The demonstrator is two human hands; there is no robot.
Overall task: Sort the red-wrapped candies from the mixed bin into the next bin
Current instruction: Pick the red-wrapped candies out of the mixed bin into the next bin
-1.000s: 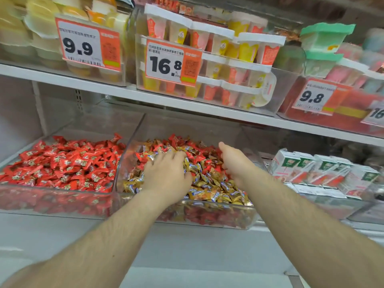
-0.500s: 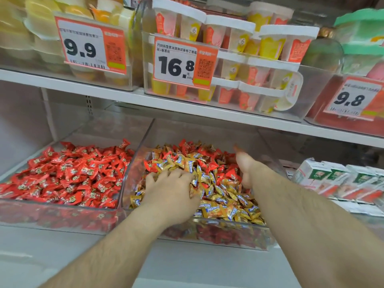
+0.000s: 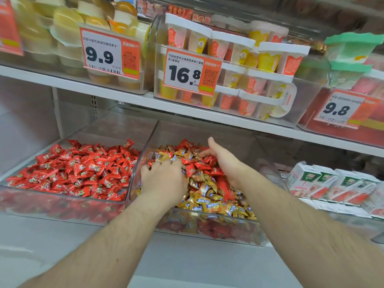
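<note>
Candies in red and gold wrappers fill the mixed bin point(image 3: 207, 227), a clear plastic bin on the lower shelf. I have both hands inside it. My left hand point(image 3: 164, 179) lies palm down on the pile at the left side of the bin, with the fingers bent into the candies; I cannot tell if it really holds any of them. My right hand point(image 3: 223, 161) is more to the back and right, turned on its edge with the thumb pointing up. Its fingers reach to the left among the red-wrapped candies point(image 3: 199, 165) in the middle of the pile, and they are partly hidden, so I cannot tell if they grip something. The gold-wrapped candies point(image 3: 209, 202) lie mostly at the front of the bin, near its front wall.

Just beside it, on the left, stands the next bin point(image 3: 62, 206), touching or almost touching the mixed bin. It contains only red candies point(image 3: 83, 171).

To the right of the mixed bin I see small white cartons point(image 3: 324, 181) in a row. On the upper shelf point(image 3: 128, 98) stand clear boxes of jelly cups point(image 3: 234, 65), with price tags 9.9 point(image 3: 110, 54), 16.8 point(image 3: 192, 71) and 9.8 point(image 3: 342, 109).
</note>
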